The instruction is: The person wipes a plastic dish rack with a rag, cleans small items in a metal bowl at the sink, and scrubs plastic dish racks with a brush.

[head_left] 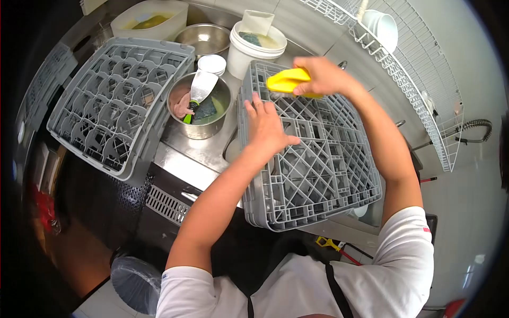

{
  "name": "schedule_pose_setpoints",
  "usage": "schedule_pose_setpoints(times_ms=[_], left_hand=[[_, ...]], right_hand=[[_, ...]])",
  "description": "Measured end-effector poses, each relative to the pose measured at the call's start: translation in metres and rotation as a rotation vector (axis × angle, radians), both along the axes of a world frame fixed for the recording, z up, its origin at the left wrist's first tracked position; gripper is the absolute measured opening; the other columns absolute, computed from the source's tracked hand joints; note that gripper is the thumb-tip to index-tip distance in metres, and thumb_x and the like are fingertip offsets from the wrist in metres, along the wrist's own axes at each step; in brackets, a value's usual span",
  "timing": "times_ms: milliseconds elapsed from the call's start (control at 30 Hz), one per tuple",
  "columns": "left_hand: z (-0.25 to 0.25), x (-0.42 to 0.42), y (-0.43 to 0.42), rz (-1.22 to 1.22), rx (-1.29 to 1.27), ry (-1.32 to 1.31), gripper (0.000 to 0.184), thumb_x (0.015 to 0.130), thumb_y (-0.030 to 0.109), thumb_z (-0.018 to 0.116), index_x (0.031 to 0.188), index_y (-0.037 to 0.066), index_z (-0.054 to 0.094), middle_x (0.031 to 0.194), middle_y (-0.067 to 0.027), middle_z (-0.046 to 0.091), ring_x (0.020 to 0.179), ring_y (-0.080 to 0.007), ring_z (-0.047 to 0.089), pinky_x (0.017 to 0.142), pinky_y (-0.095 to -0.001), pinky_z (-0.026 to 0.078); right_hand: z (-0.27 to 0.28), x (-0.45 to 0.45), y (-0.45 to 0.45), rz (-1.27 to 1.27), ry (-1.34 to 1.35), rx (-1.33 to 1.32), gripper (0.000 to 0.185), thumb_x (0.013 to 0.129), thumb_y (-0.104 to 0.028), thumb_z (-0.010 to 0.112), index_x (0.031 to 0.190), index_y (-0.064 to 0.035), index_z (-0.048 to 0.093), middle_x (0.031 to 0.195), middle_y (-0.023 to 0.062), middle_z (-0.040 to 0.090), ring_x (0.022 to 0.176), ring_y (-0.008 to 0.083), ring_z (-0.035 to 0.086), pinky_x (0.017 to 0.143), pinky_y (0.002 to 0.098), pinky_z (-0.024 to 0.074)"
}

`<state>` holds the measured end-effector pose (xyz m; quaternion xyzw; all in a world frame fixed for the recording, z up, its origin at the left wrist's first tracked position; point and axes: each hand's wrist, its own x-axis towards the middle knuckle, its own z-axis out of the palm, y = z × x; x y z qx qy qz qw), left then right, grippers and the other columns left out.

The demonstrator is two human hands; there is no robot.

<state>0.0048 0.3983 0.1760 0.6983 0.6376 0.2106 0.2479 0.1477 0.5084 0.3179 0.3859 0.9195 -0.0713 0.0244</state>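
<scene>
My right hand point(322, 75) is wrapped round a yellow scrub brush point(287, 80), which lies against the far part of a grey plastic dish rack point(318, 135). The rack's lattice face is turned toward me, and it sits tilted over the sink area. Fingers spread, my left hand point(265, 124) rests on the rack's left side. Left of that hand stands a metal pot point(200, 129) of liquid, holding a scraper point(201, 87) with a green and black handle, a dark scouring pad point(205, 109) and a pinkish cloth point(183, 106).
A second grey rack point(119, 69) with round compartments stands on the left. Behind are a white bucket point(241, 58), a metal bowl point(201, 34) and a whitish tub point(177, 18). A white wire shelf point(424, 69) with bowls hangs at the right. A lined bin point(135, 283) stands below.
</scene>
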Motion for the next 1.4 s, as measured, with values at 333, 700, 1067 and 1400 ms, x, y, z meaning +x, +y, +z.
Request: schedule_pose_setpoints(times_ms=[333, 700, 1067, 1400], left_hand=[[0.000, -0.007, -0.003, -0.033, -0.103, -0.077, 0.129, 0.064, 0.055, 0.088, 0.160, 0.008, 0.015, 0.165, -0.0228, -0.010, 0.143, -0.0605, 0.019, 0.115, -0.0551, 0.034], [-0.001, -0.007, -0.005, -0.061, -0.123, -0.065, 0.099, 0.068, 0.054, 0.085, 0.149, 0.013, 0.045, 0.162, -0.0306, -0.015, 0.138, -0.0647, 0.025, 0.115, -0.0554, 0.032], [-0.007, -0.007, -0.006, -0.049, -0.058, -0.130, 0.093, 0.067, 0.047, 0.089, 0.142, 0.007, 0.052, 0.162, -0.0303, -0.012, 0.136, -0.0681, 0.024, 0.114, -0.0582, 0.033], [-0.009, -0.005, -0.006, -0.048, -0.008, -0.101, 0.089, 0.067, 0.050, 0.087, 0.137, 0.007, 0.055, 0.162, -0.0329, -0.008, 0.135, -0.0652, 0.031, 0.115, -0.0560, 0.031]], right_hand=[[-0.086, 0.035, -0.017, -0.213, 0.062, 0.084, 0.046, 0.079, -0.044, 0.078, 0.103, -0.0088, 0.062, 0.084, 0.0204, 0.069, 0.080, 0.0424, 0.066, 0.070, 0.0490, 0.0513], [-0.094, 0.033, 0.006, -0.104, 0.067, 0.097, 0.044, 0.082, -0.040, 0.078, 0.105, -0.0072, 0.060, 0.086, 0.0188, 0.069, 0.081, 0.0413, 0.066, 0.070, 0.0483, 0.0506], [-0.086, 0.057, 0.004, -0.141, -0.032, -0.003, 0.049, 0.078, -0.046, 0.079, 0.106, -0.0101, 0.063, 0.094, 0.0196, 0.071, 0.088, 0.0419, 0.067, 0.074, 0.0499, 0.0519], [-0.092, 0.058, -0.007, -0.108, 0.057, 0.034, 0.049, 0.079, -0.043, 0.080, 0.110, -0.0093, 0.064, 0.086, 0.0165, 0.071, 0.084, 0.0387, 0.069, 0.073, 0.0466, 0.0523]])
